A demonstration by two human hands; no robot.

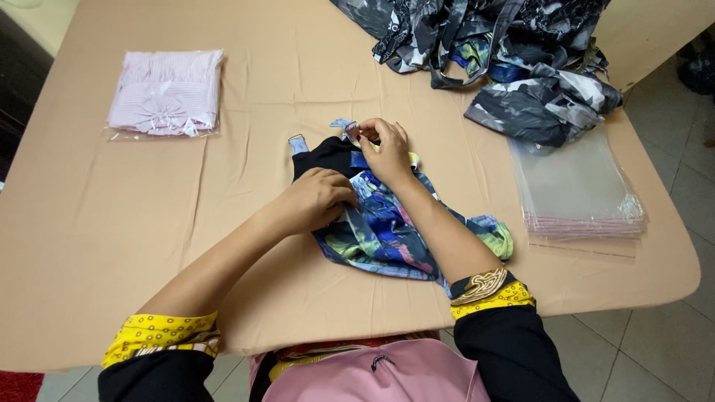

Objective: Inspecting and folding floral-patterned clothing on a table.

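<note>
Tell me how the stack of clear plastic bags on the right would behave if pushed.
The stack of clear plastic bags looks glossy, so its sheets would probably slide apart. It lies thin and flat, so it is likely light and floppy when lifted. It sits near the table's edge and might slip off.

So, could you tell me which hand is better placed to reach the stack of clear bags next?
Probably the right hand. It pinches the top edge of the blue patterned garment on the side where the clear plastic bags lie. The left hand presses the garment's middle, farther from them.
</note>
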